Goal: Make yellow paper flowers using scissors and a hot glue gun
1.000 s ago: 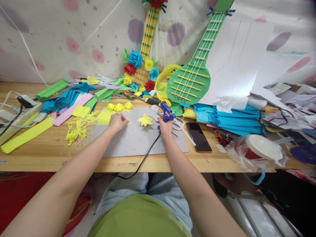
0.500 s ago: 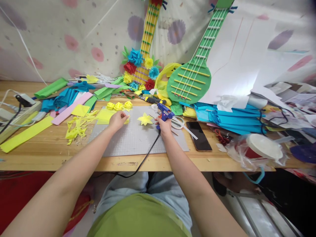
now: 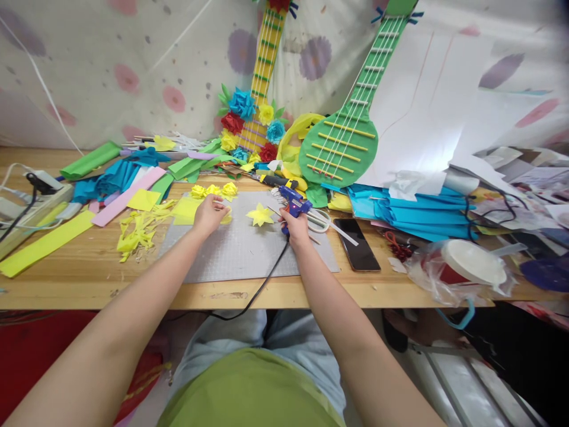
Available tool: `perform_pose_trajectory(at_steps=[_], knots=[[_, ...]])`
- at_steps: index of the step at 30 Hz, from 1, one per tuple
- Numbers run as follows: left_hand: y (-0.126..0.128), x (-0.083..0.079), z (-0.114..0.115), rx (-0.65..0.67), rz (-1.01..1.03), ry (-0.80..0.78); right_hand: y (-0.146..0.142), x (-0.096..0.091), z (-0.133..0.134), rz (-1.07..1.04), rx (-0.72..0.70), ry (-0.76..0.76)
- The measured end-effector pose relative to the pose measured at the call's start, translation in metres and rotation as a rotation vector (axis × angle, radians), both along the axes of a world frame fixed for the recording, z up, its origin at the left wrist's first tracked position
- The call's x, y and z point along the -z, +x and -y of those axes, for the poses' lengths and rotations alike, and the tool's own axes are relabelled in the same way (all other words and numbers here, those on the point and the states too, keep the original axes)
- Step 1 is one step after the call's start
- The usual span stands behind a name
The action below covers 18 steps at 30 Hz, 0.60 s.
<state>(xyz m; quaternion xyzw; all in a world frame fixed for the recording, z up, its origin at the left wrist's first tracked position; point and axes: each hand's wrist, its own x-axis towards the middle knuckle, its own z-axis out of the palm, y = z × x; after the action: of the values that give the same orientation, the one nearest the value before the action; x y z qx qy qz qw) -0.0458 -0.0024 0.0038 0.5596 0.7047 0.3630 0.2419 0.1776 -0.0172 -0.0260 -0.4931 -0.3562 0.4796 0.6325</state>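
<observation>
My right hand point(image 3: 295, 227) is closed round the grip of a blue hot glue gun point(image 3: 293, 203), whose black cord point(image 3: 262, 284) trails off the table's front edge. The gun stands just right of a yellow paper flower point(image 3: 260, 214) lying on the grey cutting mat point(image 3: 249, 252). My left hand point(image 3: 208, 214) is curled at the mat's left side, fingers pinched on a small yellow paper piece point(image 3: 226, 217). Three small yellow paper roses point(image 3: 214, 190) sit in a row just beyond that hand.
Scissors point(image 3: 322, 220) and a black phone point(image 3: 357, 244) lie right of the mat. Yellow paper scraps point(image 3: 136, 231) and coloured strips lie left. A green paper guitar point(image 3: 344, 136) and a flowered yellow one point(image 3: 258, 118) lean at the back. A bagged cup point(image 3: 462, 270) sits right.
My right hand has drawn the glue gun slightly left, toward the yellow flower. My left hand has lifted a little and turned, its fingers now pinched on the yellow piece.
</observation>
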Motion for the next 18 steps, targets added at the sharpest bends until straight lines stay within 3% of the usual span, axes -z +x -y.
perform_pose_trajectory(at_steps=[3, 6, 10, 18], knots=[[0.004, -0.003, 0.001, 0.046, 0.197, -0.008, 0.006, -0.006, 0.003, -0.02, -0.041, 0.012], [0.01, -0.007, 0.003, 0.072, 0.342, -0.023, 0.01, -0.01, 0.007, -0.01, -0.174, 0.051], [0.016, -0.011, 0.005, 0.1, 0.45, -0.026, 0.011, -0.009, 0.011, 0.13, -0.315, 0.042], [0.028, -0.026, 0.012, 0.049, 0.656, -0.112, 0.013, 0.001, 0.007, 0.259, -0.283, 0.018]])
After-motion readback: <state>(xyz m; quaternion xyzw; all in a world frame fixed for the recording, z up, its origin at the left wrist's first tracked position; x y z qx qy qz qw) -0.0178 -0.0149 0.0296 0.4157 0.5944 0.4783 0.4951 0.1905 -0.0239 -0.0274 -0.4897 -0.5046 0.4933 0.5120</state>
